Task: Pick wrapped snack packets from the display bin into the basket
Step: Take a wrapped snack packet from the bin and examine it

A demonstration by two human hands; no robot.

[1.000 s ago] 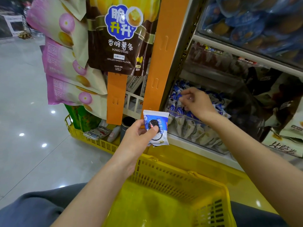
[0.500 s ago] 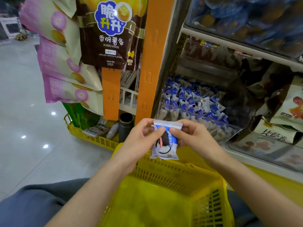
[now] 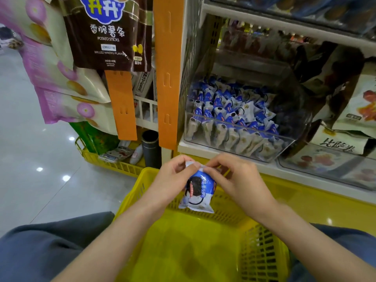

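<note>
Yellow basket [image 3: 262, 259] low in view, bottom bare. Clear bin [image 3: 240, 147] on the shelf beyond, heaped with blue-and-white packets [image 3: 230, 110]. Left hand [image 3: 173, 180] and right hand [image 3: 238, 180] together above the basket's far rim, fingertips of both pinching the top seam of one packet [image 3: 200, 192], hanging upright over the basket.
</note>
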